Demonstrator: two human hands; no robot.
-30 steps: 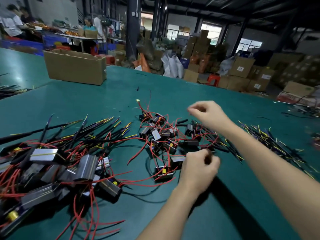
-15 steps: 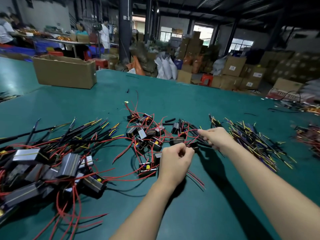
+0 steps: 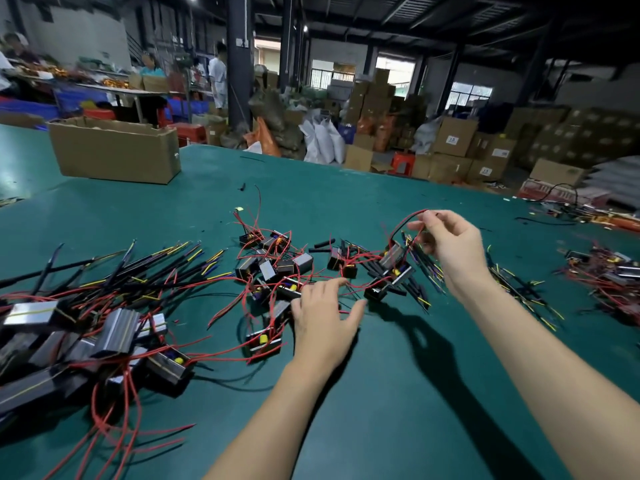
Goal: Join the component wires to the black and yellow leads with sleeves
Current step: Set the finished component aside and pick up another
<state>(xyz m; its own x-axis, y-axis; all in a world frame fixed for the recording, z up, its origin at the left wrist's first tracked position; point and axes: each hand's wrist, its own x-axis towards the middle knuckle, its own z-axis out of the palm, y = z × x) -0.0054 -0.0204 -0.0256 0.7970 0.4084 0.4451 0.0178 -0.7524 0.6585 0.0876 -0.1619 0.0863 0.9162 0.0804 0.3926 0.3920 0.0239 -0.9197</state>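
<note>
My right hand (image 3: 450, 245) is raised above the green table (image 3: 398, 393) and pinches a red wire (image 3: 403, 221). From that wire hangs a small black component (image 3: 393, 256), lifted off the pile. My left hand (image 3: 323, 315) lies spread, fingers straight, over the pile of small black components with red wires (image 3: 277, 268). Short black sleeves (image 3: 322, 243) lie beside that pile. Black and yellow leads (image 3: 519, 285) lie in a heap under and right of my right wrist.
Finished larger silver-black units with red wires (image 3: 86, 337) and long black-yellow leads (image 3: 138, 265) fill the left. A cardboard box (image 3: 114, 154) stands at the far left. Another wire heap (image 3: 609, 275) lies at the right edge. People work at a far bench.
My right hand has risen from the table, lifting a component by its red wire. My left hand has let go of what it held and opened flat over the pile.
</note>
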